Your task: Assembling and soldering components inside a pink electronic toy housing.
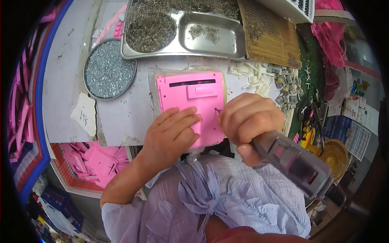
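A pink plastic panel (208, 121) with a dark slot near its far edge lies in front of me on a pad wrapped in clear plastic (153, 83). My left hand (170, 135) rests on the panel's near left part, fingers stretched out over it. Wrapped in a fist, my right hand (254, 119) grips a translucent grey electric screwdriver (298, 164), its cord trailing to the lower right. The tool's thin dark tip (217, 109) points left at the panel's right side; whether it touches a screw there I cannot tell.
Beyond the panel stands a metal tray (190, 52) of small screws, with a round dish of silvery pins (110, 69) to its left. Cardboard (271, 44), white plastic pieces (253, 77) and small metal parts (287, 87) lie right. A red-edged bin (77, 180) holds pink parts.
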A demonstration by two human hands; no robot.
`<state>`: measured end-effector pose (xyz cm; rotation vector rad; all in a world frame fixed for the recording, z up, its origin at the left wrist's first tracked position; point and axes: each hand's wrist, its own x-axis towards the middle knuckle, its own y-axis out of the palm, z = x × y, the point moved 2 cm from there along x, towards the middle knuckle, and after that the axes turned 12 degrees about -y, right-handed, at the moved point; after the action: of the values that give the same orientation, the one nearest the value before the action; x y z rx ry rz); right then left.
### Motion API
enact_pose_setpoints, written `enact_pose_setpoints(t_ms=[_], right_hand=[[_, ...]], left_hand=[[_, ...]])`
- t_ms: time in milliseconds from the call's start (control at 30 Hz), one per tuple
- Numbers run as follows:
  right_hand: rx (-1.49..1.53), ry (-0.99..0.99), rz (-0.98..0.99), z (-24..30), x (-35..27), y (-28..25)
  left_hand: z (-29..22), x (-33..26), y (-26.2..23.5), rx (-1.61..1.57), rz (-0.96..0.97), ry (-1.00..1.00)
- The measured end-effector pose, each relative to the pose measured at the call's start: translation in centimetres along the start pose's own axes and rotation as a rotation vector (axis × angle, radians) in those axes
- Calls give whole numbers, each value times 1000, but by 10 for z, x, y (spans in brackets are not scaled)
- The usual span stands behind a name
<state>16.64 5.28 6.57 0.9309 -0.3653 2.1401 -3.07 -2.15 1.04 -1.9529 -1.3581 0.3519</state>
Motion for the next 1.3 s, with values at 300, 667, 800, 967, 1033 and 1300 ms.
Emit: enact_pose_setpoints(t_ms=[300, 667, 800, 967, 1033, 1300], right_hand=[[161, 43, -94, 19, 31, -40], [77, -29, -289, -8, 27, -57], [76, 49, -302, -16, 32, -53], [9, 89, -185, -30, 35, -45], [-51, 122, -160, -29, 38, -38], [33, 249, -154, -34, 58, -29]], left_hand=[[1, 0, -2, -24, 36, -12], [1, 1, -5, -48, 85, -55], [2, 0, -3, -42, 51, -49], [2, 2, -5, -45, 28, -41], [2, 1, -4, -48, 4, -37], [8, -6, 2, -110, -54, 10]])
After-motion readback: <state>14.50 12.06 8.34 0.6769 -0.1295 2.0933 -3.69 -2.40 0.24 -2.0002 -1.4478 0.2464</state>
